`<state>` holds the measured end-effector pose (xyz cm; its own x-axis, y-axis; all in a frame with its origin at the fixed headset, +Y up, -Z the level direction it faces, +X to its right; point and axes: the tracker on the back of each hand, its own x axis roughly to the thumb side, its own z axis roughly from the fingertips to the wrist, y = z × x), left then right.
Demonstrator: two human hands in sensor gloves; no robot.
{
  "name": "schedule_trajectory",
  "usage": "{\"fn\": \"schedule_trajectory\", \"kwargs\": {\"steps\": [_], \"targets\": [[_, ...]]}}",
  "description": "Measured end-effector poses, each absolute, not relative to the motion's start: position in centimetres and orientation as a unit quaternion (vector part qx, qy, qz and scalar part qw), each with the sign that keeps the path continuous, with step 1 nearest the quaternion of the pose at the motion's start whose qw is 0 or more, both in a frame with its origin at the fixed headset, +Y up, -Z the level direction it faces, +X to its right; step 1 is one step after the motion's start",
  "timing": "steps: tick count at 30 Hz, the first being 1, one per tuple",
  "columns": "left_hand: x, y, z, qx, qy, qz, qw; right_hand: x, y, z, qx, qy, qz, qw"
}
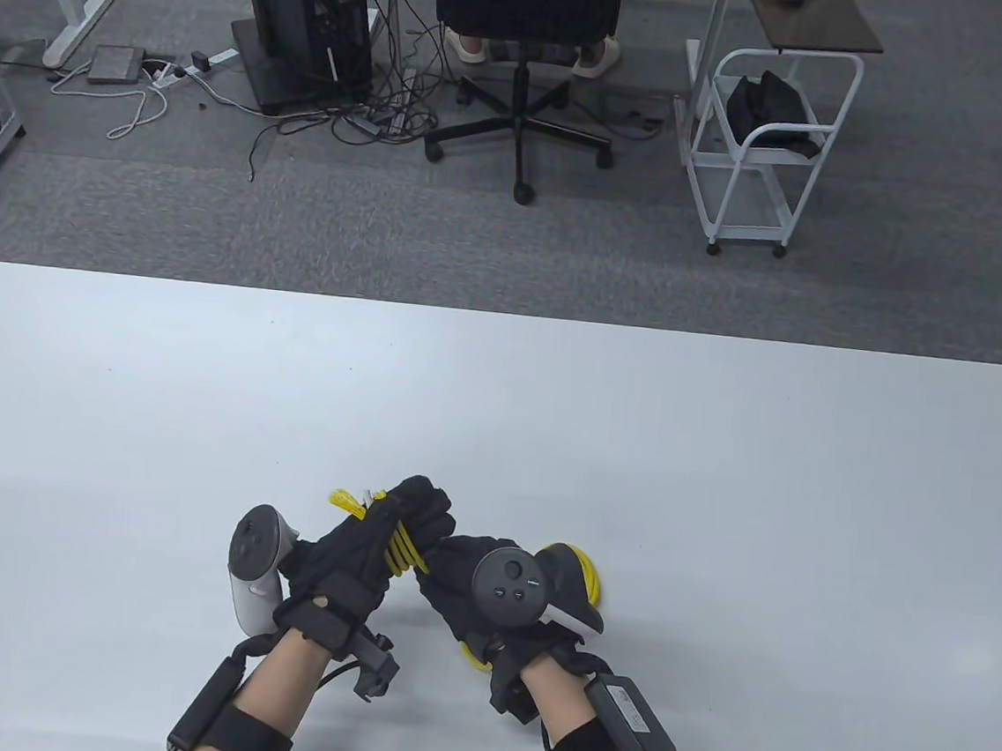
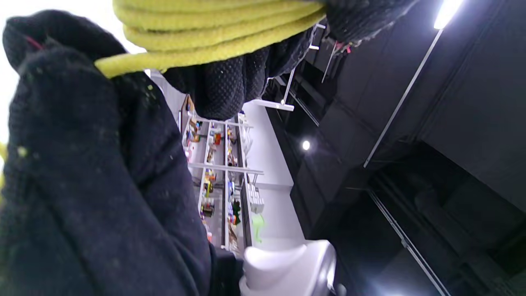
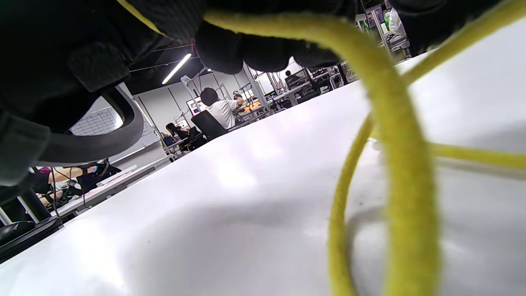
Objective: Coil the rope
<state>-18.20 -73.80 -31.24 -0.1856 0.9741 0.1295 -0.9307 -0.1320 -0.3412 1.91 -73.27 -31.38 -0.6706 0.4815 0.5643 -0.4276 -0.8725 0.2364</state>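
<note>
A yellow rope (image 1: 403,548) is wound in several turns around my left hand (image 1: 379,541), near the white table's (image 1: 550,416) front middle. A frayed rope end (image 1: 347,502) sticks out to the left of the left fingers. In the left wrist view the turns (image 2: 213,28) lie across the gloved fingers (image 2: 102,164). My right hand (image 1: 480,590) touches the left one and holds a strand of the rope. In the right wrist view loose loops (image 3: 398,164) hang from its fingers (image 3: 267,45) onto the table. More rope (image 1: 590,574) shows behind the right tracker.
The white table spreads far and to both sides of the hands. Beyond its far edge are grey carpet, an office chair (image 1: 527,59), a computer tower (image 1: 306,11) with cables, and a white cart (image 1: 767,144).
</note>
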Motion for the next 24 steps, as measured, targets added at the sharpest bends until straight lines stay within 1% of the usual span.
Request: {"fn": "schedule_trajectory", "kwargs": {"steps": [10,14,20,24], "targets": [[-17.7,-73.8,-31.3,-0.079,-0.187,0.744,0.637,2.9,-73.3,-32.0,0.295,0.046,0.922,0.248],[-17.2,-73.9,-31.3,-0.11,-0.203,0.732,0.641,3.8,-73.2,-32.4,0.277,0.036,0.93,0.237],[-16.4,-74.1,-31.5,-0.173,-0.229,0.684,0.671,5.2,-72.5,-32.9,0.256,0.017,0.934,0.25],[-16.2,-74.3,-31.6,-0.197,-0.235,0.661,0.685,5.7,-72.2,-33.1,0.249,0.009,0.933,0.26]]}}
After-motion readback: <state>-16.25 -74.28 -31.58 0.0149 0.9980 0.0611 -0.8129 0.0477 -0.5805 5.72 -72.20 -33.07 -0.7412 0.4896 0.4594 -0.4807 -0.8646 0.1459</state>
